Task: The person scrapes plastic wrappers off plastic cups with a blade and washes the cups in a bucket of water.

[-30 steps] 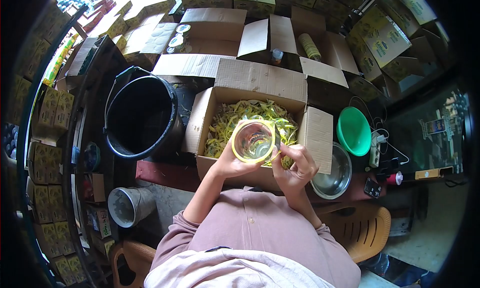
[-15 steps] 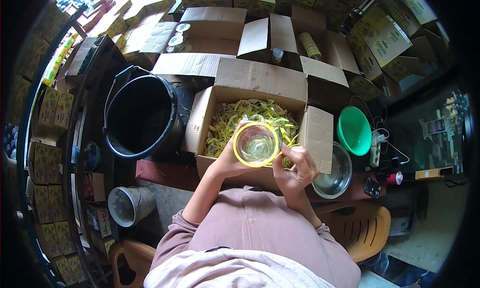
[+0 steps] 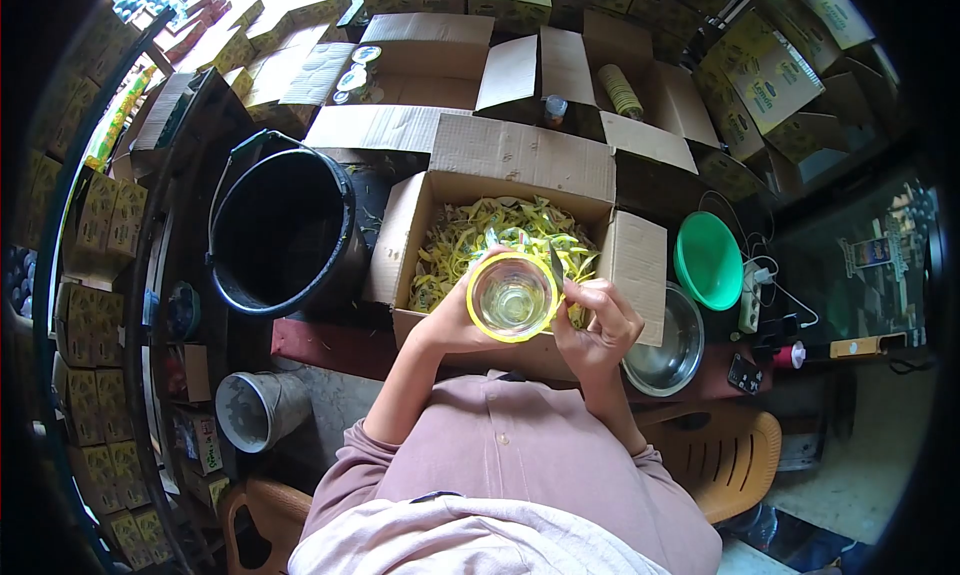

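Observation:
A clear plastic cup [image 3: 511, 297] with a yellow rim faces up towards me, and its inside looks empty. My left hand [image 3: 454, 317] is wrapped round the cup's left side. Right beside the rim, my right hand [image 3: 597, 332] pinches a small dark blade [image 3: 556, 264] that points upward. Both hands are above the near side of an open cardboard box [image 3: 522, 157]. Inside the box lies a heap of yellow-green strips [image 3: 457, 237], partly hidden by the cup and hands.
A large black bucket [image 3: 350, 237] stands left of the box, with a grey bucket [image 3: 250, 412] lower down. To the right are a green bowl [image 3: 708, 261], a metal bowl [image 3: 676, 350] and a power strip [image 3: 749, 300]. Behind stand open cartons [image 3: 425, 31] and a stack of cups [image 3: 620, 92].
The cup has moved slightly down and tilted so its opening faces me more squarely. My right hand has shifted a little right and down, and the blade now shows clear of the rim.

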The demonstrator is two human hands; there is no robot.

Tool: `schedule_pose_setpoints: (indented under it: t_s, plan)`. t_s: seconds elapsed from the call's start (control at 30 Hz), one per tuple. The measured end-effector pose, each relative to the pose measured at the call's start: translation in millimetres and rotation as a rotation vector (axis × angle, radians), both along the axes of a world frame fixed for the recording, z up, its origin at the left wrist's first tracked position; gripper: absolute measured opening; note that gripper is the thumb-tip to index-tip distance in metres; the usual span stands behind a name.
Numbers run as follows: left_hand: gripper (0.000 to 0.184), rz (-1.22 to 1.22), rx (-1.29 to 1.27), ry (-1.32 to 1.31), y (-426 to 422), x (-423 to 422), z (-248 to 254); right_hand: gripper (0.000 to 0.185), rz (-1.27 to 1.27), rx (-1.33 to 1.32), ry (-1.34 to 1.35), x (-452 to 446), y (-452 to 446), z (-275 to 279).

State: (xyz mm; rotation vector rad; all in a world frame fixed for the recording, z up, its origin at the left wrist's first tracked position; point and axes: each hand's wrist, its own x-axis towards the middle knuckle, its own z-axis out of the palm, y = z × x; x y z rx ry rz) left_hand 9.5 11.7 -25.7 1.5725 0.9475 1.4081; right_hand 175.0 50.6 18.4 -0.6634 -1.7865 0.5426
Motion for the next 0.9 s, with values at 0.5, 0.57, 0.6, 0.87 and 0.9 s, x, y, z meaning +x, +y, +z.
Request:
schedule_pose_setpoints:
  t_s: [0.5,0.57,0.6,0.87,0.9]
  plan:
    - [0.068,-0.014,0.003,-0.133,1,2,4,0.024,-0.025,0.037,-0.002,-2,-7,-1]
    - [0.068,-0.019,-0.006,-0.084,1,1,4,0.025,-0.026,0.051,-0.006,-2,-5,-1]
    - [0.068,-0.021,-0.009,-0.059,1,1,4,0.025,-0.019,0.045,-0.008,-1,-4,-1]
    - [0.069,-0.121,-0.055,-0.098,0,-2,6,0.024,0.059,0.005,-0.028,2,1,1]
    - [0.070,-0.135,-0.061,-0.096,0,-4,7,0.024,0.055,0.007,-0.037,2,1,2]
